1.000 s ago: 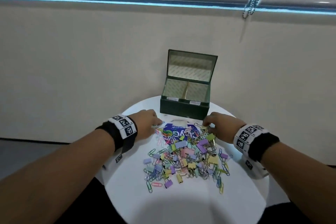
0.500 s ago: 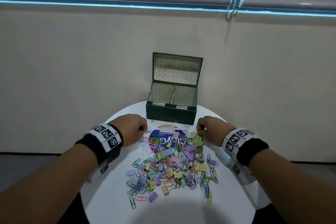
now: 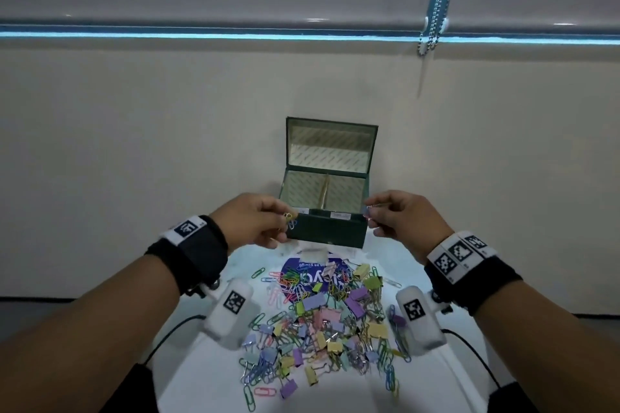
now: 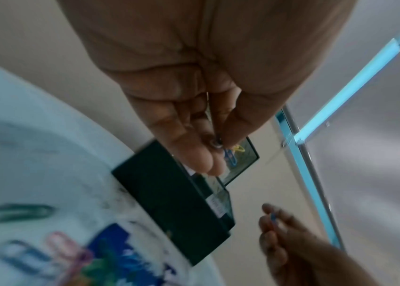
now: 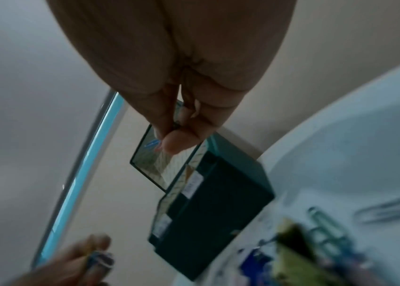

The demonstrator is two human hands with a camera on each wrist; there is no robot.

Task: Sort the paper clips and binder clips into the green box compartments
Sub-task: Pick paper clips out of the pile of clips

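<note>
Your left hand (image 3: 254, 222) pinches yellow and blue paper clips (image 3: 290, 219); your right hand (image 3: 401, 219) pinches a blue clip (image 3: 368, 210), green box (image 3: 325, 230) between them.

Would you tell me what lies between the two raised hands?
In the head view, the open green box sits between the left hand and right hand.

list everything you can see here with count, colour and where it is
green box: one, dark green, lid open, two compartments, far side of table
table: one, white, round
clip pile: many paper clips and binder clips, pastel mixed, table centre
blue sheet: one, under the pile
bead chain: one, silver, upper right
left hand: pinches yellow and blue paper clips by the box's left end
right hand: pinches a small blue clip by the box's right end
</note>
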